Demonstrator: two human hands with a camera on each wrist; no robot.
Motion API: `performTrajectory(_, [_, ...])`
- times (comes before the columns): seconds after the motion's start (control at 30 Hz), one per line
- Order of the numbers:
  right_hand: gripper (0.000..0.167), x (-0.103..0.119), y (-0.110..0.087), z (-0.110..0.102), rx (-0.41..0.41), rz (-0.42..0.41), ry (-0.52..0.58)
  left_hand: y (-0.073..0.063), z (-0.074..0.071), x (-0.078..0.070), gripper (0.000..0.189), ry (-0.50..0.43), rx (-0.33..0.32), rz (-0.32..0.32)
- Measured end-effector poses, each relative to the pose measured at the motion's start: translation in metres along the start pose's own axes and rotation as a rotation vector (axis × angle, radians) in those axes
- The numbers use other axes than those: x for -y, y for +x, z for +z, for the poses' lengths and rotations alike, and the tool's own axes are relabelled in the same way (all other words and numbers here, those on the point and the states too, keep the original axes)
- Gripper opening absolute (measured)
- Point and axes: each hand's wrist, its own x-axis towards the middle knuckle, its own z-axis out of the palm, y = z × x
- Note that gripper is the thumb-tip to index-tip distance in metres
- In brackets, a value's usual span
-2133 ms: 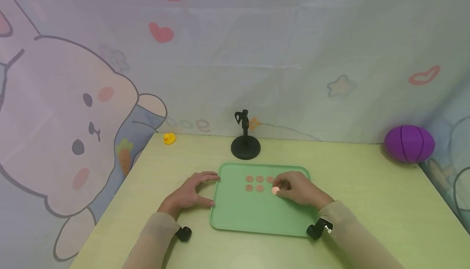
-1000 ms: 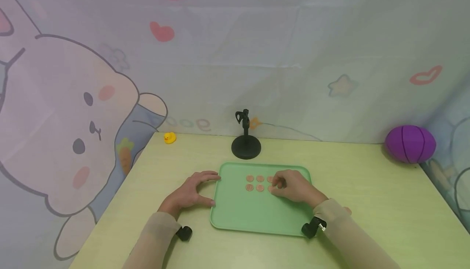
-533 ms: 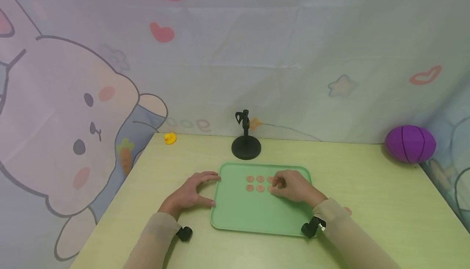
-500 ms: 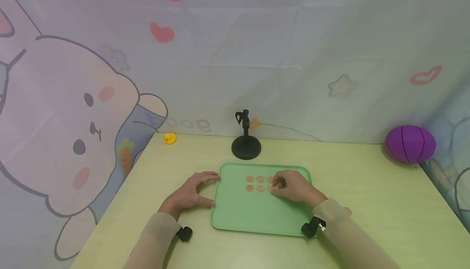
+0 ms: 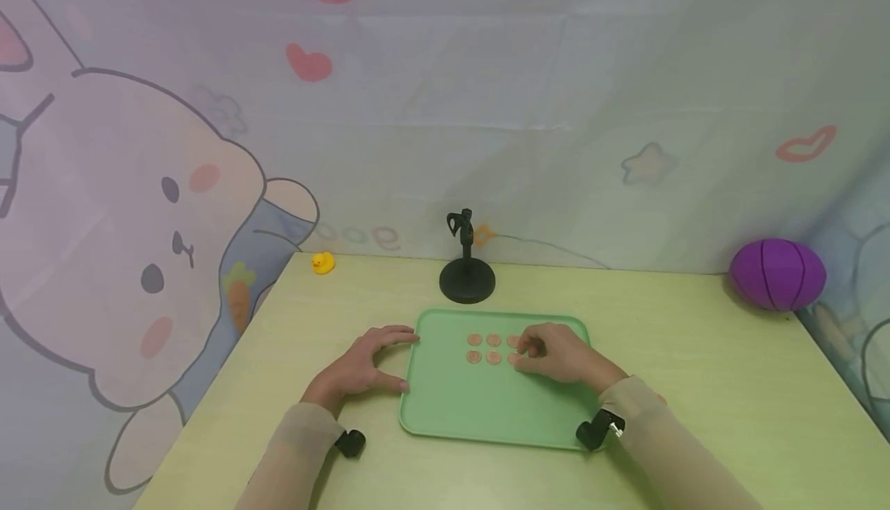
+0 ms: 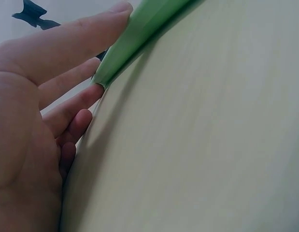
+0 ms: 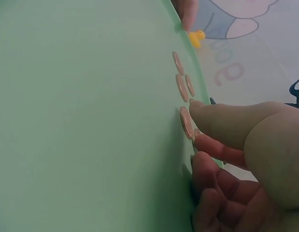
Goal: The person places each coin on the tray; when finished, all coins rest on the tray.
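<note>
A green tray holds several copper coins lying flat in two short rows. My right hand reaches over the tray from the right, its thumb and index finger at opposite edges of the coin at the right end of the near row. In the right wrist view this coin lies flat on the tray; the other fingers are curled behind. My left hand rests at the tray's left edge with fingers spread, thumb and fingertips touching the rim.
Beyond the tray stands a black stand with a round base. A yellow toy duck sits at the table's back left, a purple ball at the back right. Another copper-coloured piece peeks out beside the right sleeve.
About two seconds ago my right hand held the coin tilted over the tray; now it lies flat, ending the near row. Since then the hand has hardly moved. The left hand stays put.
</note>
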Motion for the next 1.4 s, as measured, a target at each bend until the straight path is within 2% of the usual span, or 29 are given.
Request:
performTrajectory(0.17, [0.017,-0.004,-0.005,-0.006,0.019,-0.038,0.041,0.0,0.0,0.0,0.075,0.009,0.006,0.013])
performTrajectory(0.3, [0.014,-0.007,-0.01,-0.013,0.037,-0.04,0.079,0.001,-0.001,0.0,0.077,0.015,0.008,0.0])
performTrajectory(0.53, [0.017,-0.017,-0.023,-0.03,0.051,0.025,0.136,0.0,-0.001,0.001,0.077,0.003,0.009,-0.006])
performTrajectory(0.9, [0.013,-0.043,-0.044,-0.047,-0.013,0.033,0.148,-0.001,-0.001,0.001,0.076,0.01,0.003,-0.001])
performTrajectory(1.13, [0.016,-0.06,-0.063,-0.059,-0.035,0.115,0.17,0.0,0.0,0.001,0.076,0.013,0.004,0.002])
performTrajectory(1.4, [0.014,-0.075,-0.081,-0.066,0.01,0.163,0.149,0.001,0.001,0.002,0.076,0.017,0.011,-0.005])
